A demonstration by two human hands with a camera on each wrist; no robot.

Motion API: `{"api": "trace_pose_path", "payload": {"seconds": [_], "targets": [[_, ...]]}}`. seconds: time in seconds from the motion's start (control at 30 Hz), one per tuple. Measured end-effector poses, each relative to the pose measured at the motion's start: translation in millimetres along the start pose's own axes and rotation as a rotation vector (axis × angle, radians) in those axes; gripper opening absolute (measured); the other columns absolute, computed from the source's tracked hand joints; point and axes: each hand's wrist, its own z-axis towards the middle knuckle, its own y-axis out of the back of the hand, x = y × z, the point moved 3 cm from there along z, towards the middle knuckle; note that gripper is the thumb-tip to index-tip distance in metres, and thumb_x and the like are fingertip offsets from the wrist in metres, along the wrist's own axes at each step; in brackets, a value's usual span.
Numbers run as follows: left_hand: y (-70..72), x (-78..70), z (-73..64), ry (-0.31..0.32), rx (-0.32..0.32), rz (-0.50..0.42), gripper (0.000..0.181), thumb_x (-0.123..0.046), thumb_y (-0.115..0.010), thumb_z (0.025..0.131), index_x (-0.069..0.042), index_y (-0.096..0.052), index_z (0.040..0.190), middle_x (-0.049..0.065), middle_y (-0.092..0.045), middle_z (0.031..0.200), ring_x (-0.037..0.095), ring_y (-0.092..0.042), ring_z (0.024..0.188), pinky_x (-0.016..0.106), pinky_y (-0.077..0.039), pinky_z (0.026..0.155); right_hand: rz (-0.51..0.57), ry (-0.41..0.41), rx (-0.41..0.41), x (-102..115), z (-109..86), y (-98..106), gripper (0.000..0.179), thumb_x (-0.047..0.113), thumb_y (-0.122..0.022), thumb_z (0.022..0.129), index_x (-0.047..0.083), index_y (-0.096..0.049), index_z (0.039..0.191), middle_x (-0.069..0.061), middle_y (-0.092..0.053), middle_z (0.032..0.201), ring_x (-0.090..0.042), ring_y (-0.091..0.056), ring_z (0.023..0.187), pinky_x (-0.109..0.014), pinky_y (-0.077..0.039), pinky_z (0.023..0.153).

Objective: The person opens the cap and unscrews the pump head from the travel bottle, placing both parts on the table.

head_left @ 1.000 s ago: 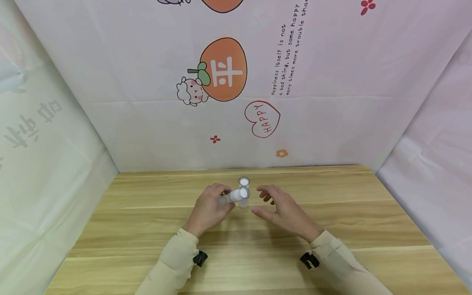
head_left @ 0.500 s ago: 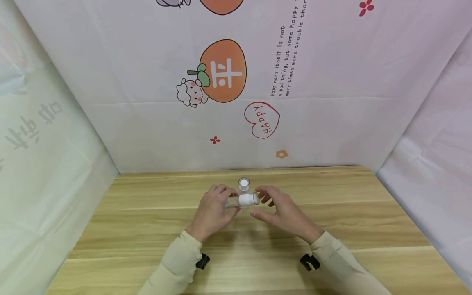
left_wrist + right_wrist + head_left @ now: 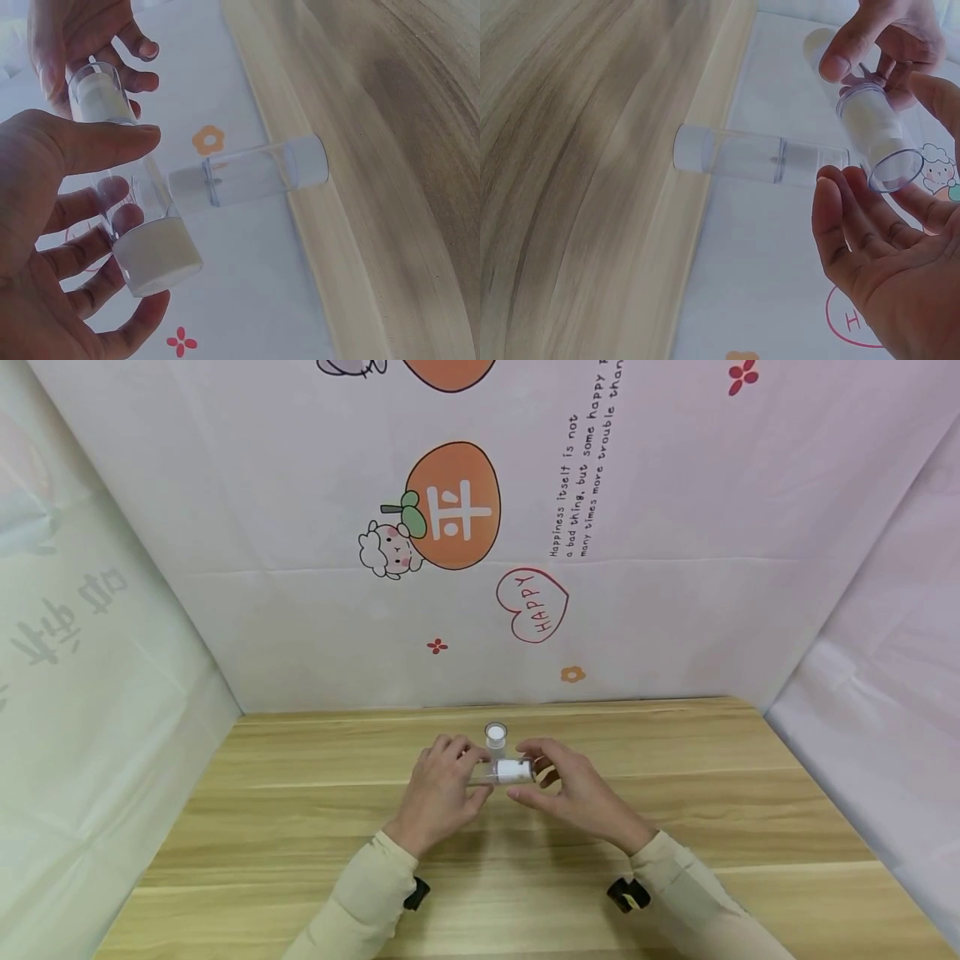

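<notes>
My left hand (image 3: 438,793) grips a clear pump bottle (image 3: 513,770) round its body, thumb on one side. The bottle lies almost level, its white base (image 3: 157,259) toward the left hand and its clear-capped end pointing right. Around that capped end my right hand (image 3: 581,789) is cupped with fingers bent loosely; in the right wrist view the fingertips (image 3: 829,176) are close to the cap's rim, and contact is unclear. Just behind, a second clear bottle (image 3: 496,737) of the same kind stands upright on the table, its white base (image 3: 692,148) on the wood.
The wood-grain table (image 3: 300,827) reaches to a white printed cloth (image 3: 675,610) behind. Cloth walls also close in the left and right sides. Black straps (image 3: 628,894) sit at both wrists over light sleeves.
The left hand has tipped the held bottle from pointing toward the camera to lying sideways, and moved it right toward the right hand. The right hand and standing bottle have hardly moved.
</notes>
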Motion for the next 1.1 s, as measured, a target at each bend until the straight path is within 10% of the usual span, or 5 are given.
{"api": "trace_pose_path", "payload": {"seconds": [0.53, 1.1], "targets": [[-0.9, -3.7, -1.2, -0.034, -0.015, 0.021, 0.037, -0.024, -0.09, 0.078, -0.012, -0.072, 0.107, 0.001, -0.064, 0.105, 0.022, -0.056, 0.098, 0.042, -0.052, 0.081, 0.045, -0.009, -0.027, -3.8, 0.8, -1.8, 0.032, 0.014, -0.079, 0.09, 0.004, -0.065, 0.118, -0.003, -0.069, 0.107, -0.018, -0.067, 0.088, -0.035, -0.059, 0.074], [3.6, -3.0, -0.4, -0.015, 0.055, -0.162, 0.038, -0.026, -0.086, 0.084, -0.012, -0.071, 0.116, 0.0, -0.066, 0.109, 0.02, -0.061, 0.098, 0.038, -0.055, 0.077, 0.131, -0.037, -0.036, -7.7, 1.0, 0.5, 0.026, 0.007, -0.076, 0.091, 0.005, -0.066, 0.114, -0.005, -0.068, 0.105, -0.019, -0.067, 0.085, -0.034, -0.059, 0.071]]}}
